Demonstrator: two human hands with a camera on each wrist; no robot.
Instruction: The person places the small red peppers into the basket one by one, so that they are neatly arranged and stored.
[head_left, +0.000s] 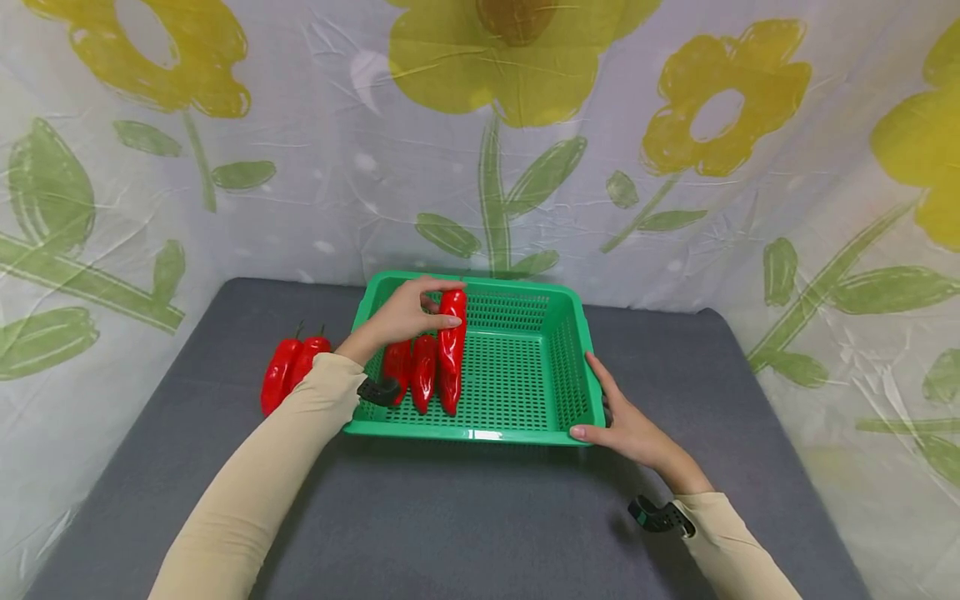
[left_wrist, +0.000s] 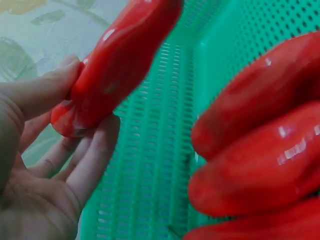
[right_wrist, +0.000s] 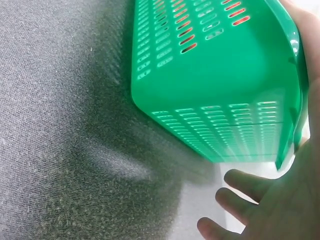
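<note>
My left hand (head_left: 397, 318) pinches one end of a long, glossy red pepper (head_left: 452, 358) between thumb and fingers. It hangs lengthwise over the inside of a green plastic basket (head_left: 465, 434) with slotted walls. Left of it, two more red peppers (head_left: 423, 377) lie side by side in the basket, partly covered by the wrist. In the left wrist view, several red peppers (left_wrist: 255, 95) fill the right side. My right hand (head_left: 637, 435) holds the basket's near right corner, thumb on the front rim and a finger along the right side; its other fingers (right_wrist: 235, 205) are spread outside the wall.
Two red peppers with stems (head_left: 281, 375) lie on the grey tabletop (head_left: 480, 517) left of the basket, partly behind the left sleeve. A flower-printed curtain (head_left: 322, 200) rises behind the table and along both sides.
</note>
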